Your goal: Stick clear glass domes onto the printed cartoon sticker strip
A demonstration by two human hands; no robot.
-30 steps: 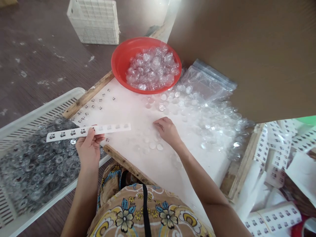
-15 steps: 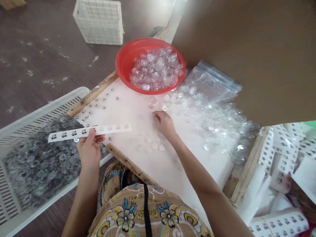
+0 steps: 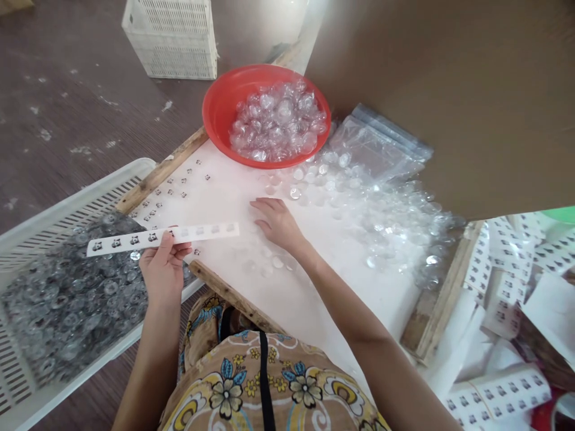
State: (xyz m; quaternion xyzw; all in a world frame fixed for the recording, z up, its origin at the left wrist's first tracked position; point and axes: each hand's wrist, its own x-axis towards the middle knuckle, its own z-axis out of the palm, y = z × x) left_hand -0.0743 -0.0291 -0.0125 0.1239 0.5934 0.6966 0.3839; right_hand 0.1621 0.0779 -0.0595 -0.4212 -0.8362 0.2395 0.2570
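Pinched in my left hand (image 3: 164, 263) is a long white sticker strip (image 3: 121, 242) with a row of small panda prints, dark at its left part and faint at its right. My right hand (image 3: 277, 222) hovers over or rests on the white board (image 3: 305, 305), palm down, fingers apart, with nothing seen in it. Clear round discs (image 3: 277, 262) lie just below it. A larger spread of clear discs (image 3: 395, 221) covers the board's right side. Small panda stickers (image 3: 184, 194) dot the board's left part. Beyond my right hand, a red basin (image 3: 216, 114) holds many clear round pieces.
At the left, a white crate (image 3: 148, 167) holds many clear pieces. Another white basket (image 3: 179, 54) stands on the floor. Plastic bags (image 3: 377, 143) lie right of the basin. Wooden strips (image 3: 233, 293) edge the board. Rolled sticker sheets (image 3: 507, 392) are at the lower right.
My right hand has moved a little to the left, and its fingers have opened from a pinch. My left hand still holds the strip. The view has shifted slightly.
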